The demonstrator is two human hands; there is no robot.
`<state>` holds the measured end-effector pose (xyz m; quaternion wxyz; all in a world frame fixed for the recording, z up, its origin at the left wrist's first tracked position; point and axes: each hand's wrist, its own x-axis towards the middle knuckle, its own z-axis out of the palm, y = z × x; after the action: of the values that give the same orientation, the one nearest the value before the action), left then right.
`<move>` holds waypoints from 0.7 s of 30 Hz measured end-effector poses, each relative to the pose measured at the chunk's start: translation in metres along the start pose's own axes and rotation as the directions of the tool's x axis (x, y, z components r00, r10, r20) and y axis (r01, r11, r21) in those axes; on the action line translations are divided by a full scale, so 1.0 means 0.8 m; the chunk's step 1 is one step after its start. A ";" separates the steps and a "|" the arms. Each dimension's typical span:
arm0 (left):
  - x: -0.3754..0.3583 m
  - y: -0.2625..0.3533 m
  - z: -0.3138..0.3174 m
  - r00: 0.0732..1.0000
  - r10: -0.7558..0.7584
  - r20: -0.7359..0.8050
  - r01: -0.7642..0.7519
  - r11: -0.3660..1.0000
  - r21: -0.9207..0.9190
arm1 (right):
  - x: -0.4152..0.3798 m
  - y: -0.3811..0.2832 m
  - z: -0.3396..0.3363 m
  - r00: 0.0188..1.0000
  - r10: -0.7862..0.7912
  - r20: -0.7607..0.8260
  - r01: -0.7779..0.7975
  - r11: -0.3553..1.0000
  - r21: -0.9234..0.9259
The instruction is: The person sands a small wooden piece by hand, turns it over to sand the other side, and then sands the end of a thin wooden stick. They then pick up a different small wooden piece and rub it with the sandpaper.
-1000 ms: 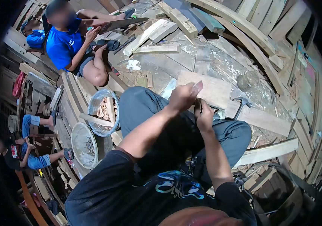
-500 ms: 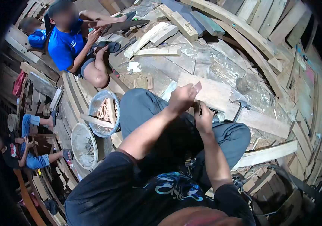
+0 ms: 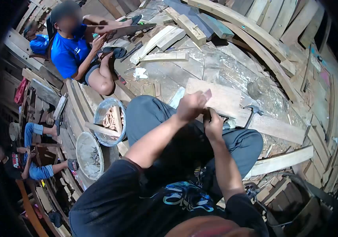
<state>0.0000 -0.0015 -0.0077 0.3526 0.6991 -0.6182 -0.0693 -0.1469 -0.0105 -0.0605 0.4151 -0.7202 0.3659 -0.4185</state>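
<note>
My left hand (image 3: 192, 106) is closed around a small reddish flat piece (image 3: 208, 94), whose end sticks out past the fingers. My right hand (image 3: 213, 123) is just right of it and slightly lower, its fingers pinched on something small and dark that I cannot make out. Both hands are above my lap, in front of a pale wooden board (image 3: 220, 94) on the floor. A claw hammer (image 3: 252, 114) lies to the right of my right hand, its head on a long plank (image 3: 275, 128).
A bucket of wooden pegs (image 3: 105, 106) and a bucket of nails (image 3: 82, 156) stand at the left. A person in blue (image 3: 66, 55) sits upper left, another person (image 3: 15, 162) lower left. Timbers (image 3: 252, 33) curve along the upper right; loose wood (image 3: 169, 37) lies ahead.
My left hand and the reddish piece have shifted slightly down. My right hand has hardly moved. The person farthest back at the upper left has leaned or turned a little.
</note>
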 end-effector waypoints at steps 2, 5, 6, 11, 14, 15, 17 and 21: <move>0.006 -0.003 -0.003 0.998 -0.053 -0.032 0.052 0.998 -0.024 | 0.000 -0.002 0.003 0.999 -0.010 -0.038 0.010 1.000 -0.018; -0.002 0.005 0.000 1.000 -0.018 0.002 0.018 1.000 0.014 | 0.001 -0.005 -0.001 1.000 0.022 -0.011 -0.022 1.000 0.005; -0.004 0.005 0.001 0.999 -0.039 0.031 0.038 0.999 0.023 | 0.001 -0.004 -0.001 0.999 0.043 0.008 -0.043 0.999 0.024; -0.004 -0.026 0.020 0.987 0.163 -0.008 -0.161 0.978 0.130 | 0.002 -0.005 0.000 1.000 0.006 -0.027 -0.005 1.000 0.009; -0.002 -0.006 0.006 0.996 0.083 -0.018 -0.082 0.996 0.033 | -0.003 0.000 0.003 0.999 0.041 -0.003 -0.041 0.998 0.046; 0.002 -0.014 0.006 0.947 0.315 -0.058 -0.300 0.937 0.181 | -0.002 -0.002 0.004 0.999 0.031 -0.022 -0.030 0.999 0.019; 0.001 -0.024 0.009 0.972 0.233 -0.020 -0.228 0.962 0.150 | 0.002 -0.003 0.002 0.999 0.020 -0.041 -0.019 1.000 0.010; -0.002 0.007 -0.002 1.000 0.020 0.016 -0.021 1.000 0.016 | 0.002 -0.014 -0.003 0.995 0.095 0.017 -0.096 0.990 0.106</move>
<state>-0.0044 0.0006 -0.0036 0.3428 0.6950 -0.6286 -0.0663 -0.1465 -0.0084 -0.0492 0.4748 -0.6809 0.3747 -0.4129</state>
